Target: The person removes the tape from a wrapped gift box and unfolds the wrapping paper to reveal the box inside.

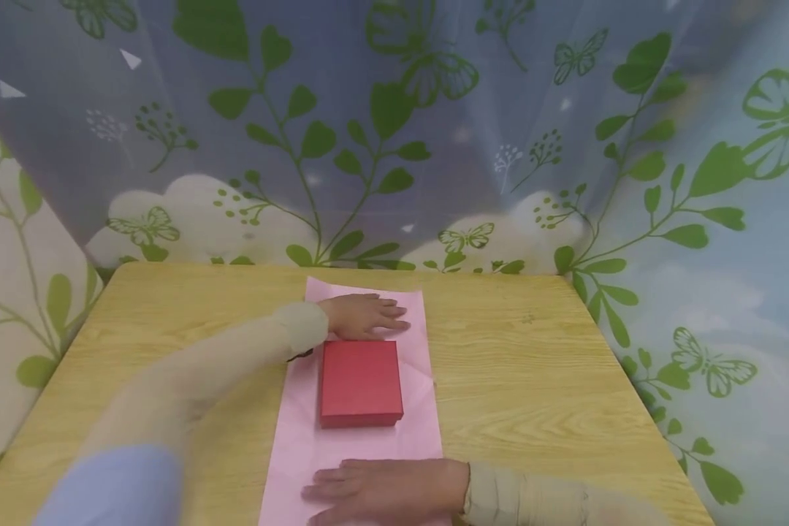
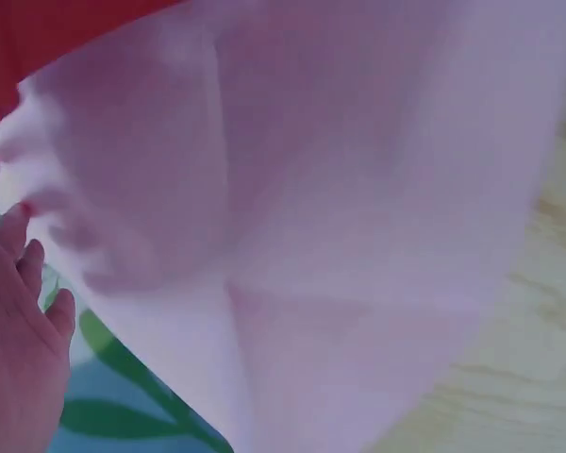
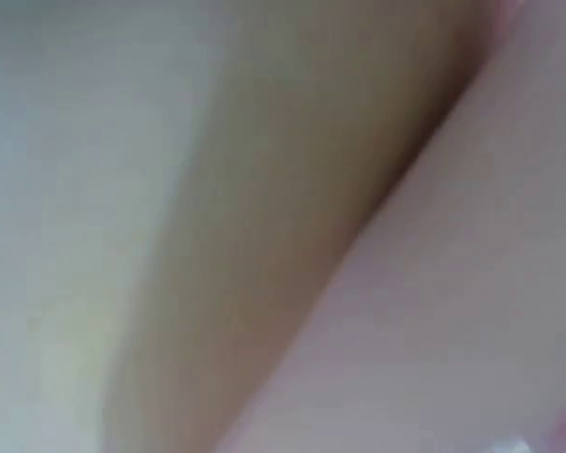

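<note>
A red box [image 1: 360, 378] with a lid sits on a long strip of pink paper [image 1: 417, 365] laid down the table. Beyond the box, my left hand [image 1: 363, 315] lies over the far end of the paper, its fingers straight and spread to the right. Nearer to me, my right hand [image 1: 394, 491] rests flat over the paper with its fingers pointing left. In the left wrist view, the fingers of the left hand [image 2: 24, 311] show at the edge of the creased paper [image 2: 292, 208], near the red box [image 2: 57, 33]. The right wrist view is blurred, with the fingers out of sight.
The wooden table [image 1: 513, 365] extends on both sides of the paper. A curtain [image 1: 342, 168] printed with green leaves and butterflies hangs behind its far edge and along both sides.
</note>
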Available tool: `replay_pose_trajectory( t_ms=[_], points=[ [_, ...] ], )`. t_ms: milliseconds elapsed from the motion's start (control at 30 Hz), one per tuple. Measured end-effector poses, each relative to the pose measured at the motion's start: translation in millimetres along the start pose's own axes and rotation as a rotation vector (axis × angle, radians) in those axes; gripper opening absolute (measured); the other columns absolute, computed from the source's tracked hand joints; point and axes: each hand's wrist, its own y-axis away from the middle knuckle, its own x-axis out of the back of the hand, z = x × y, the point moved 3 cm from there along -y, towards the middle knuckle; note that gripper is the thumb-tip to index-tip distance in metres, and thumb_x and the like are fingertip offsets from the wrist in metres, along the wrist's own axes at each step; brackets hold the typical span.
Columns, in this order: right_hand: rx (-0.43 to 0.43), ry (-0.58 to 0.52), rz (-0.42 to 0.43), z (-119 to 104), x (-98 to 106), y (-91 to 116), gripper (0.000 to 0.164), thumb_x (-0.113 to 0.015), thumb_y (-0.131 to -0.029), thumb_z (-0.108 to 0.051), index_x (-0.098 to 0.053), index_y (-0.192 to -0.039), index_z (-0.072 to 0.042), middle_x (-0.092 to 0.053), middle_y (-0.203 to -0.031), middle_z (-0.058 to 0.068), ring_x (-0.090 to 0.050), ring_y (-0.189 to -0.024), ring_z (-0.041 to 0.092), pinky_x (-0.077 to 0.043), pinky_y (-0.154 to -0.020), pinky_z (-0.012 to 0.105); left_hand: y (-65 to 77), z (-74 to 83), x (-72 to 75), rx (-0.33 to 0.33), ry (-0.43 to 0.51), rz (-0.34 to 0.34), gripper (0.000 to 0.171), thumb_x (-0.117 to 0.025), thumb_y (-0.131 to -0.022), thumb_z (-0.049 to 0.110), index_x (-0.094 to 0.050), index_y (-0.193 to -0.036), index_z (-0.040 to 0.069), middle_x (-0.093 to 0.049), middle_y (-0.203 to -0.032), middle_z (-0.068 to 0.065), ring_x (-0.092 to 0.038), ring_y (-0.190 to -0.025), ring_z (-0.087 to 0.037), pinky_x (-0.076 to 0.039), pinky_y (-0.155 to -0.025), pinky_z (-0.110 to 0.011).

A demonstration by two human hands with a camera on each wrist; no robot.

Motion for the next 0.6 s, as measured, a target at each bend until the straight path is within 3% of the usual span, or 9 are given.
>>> replay_pose_trajectory(
  t_ms=[100, 200, 267, 400, 500, 600],
  points=[
    [-0.100, 0.069, -0.031, 6.4, 0.7, 10.7, 0.084, -0.064, -0.094, -0.057, -0.023, -0.163, -0.031, -0.009, -0.172, -0.004, -0.003, -0.158, 0.014, -0.013, -0.128, 0.033, -8.1, 4.6, -12.0, -0.018, -0.048, -0.022, 0.052, -0.036, -0.112, 0.031, -0.026, -0.163, 0.027, -0.020, -0.170, -0.006, -0.019, -0.157, -0.029, -0.019, -0.128, -0.044],
    [-0.152, 0.116, -0.077, 8.9, -3.5, 15.1, 0.103, -0.071, -0.082, -0.069, -0.018, -0.163, -0.035, -0.007, -0.172, -0.003, -0.004, -0.159, 0.018, -0.019, -0.128, 0.039, -4.4, 3.1, -27.7, -0.008, -0.099, -0.036, 0.056, -0.038, -0.111, 0.021, -0.020, -0.164, 0.027, -0.013, -0.171, -0.009, -0.017, -0.157, -0.031, -0.019, -0.128, -0.043],
    [-0.166, 0.113, -0.092, 8.1, -6.3, 16.3, 0.100, -0.069, -0.084, -0.067, -0.016, -0.163, -0.037, -0.006, -0.172, -0.003, -0.004, -0.159, 0.019, -0.020, -0.127, 0.042, 0.0, -1.0, -37.4, 0.016, -0.091, -0.020, 0.059, -0.041, -0.111, 0.022, -0.018, -0.165, 0.025, -0.010, -0.171, -0.013, -0.015, -0.157, -0.033, -0.018, -0.128, -0.045],
    [-0.154, 0.063, -0.089, 3.0, -7.8, 17.2, 0.075, -0.055, -0.101, -0.052, -0.016, -0.163, -0.037, -0.006, -0.172, -0.002, -0.004, -0.159, 0.018, -0.020, -0.127, 0.043, 10.2, -15.3, -52.2, 0.086, -0.011, 0.085, 0.063, -0.038, -0.109, 0.046, -0.019, -0.164, 0.025, -0.008, -0.171, -0.015, -0.012, -0.157, -0.035, -0.016, -0.128, -0.049],
    [-0.109, 0.042, -0.083, -1.6, -8.7, 20.3, 0.060, -0.035, -0.109, -0.047, -0.014, -0.164, -0.035, -0.006, -0.172, 0.001, -0.006, -0.159, 0.021, -0.022, -0.127, 0.044, 15.1, -21.8, -54.7, 0.098, 0.066, 0.150, 0.070, -0.032, -0.106, 0.061, -0.022, -0.164, 0.024, -0.011, -0.171, -0.016, -0.012, -0.157, -0.036, -0.014, -0.128, -0.052],
    [-0.067, 0.064, -0.070, -3.9, -8.6, 23.9, 0.057, -0.025, -0.111, -0.047, -0.012, -0.164, -0.031, -0.008, -0.172, 0.003, -0.009, -0.158, 0.024, -0.024, -0.126, 0.044, 16.7, -22.9, -50.8, 0.092, 0.106, 0.163, 0.070, -0.034, -0.106, 0.059, -0.025, -0.163, 0.020, -0.012, -0.170, -0.018, -0.012, -0.156, -0.039, -0.013, -0.127, -0.055]
  ],
)
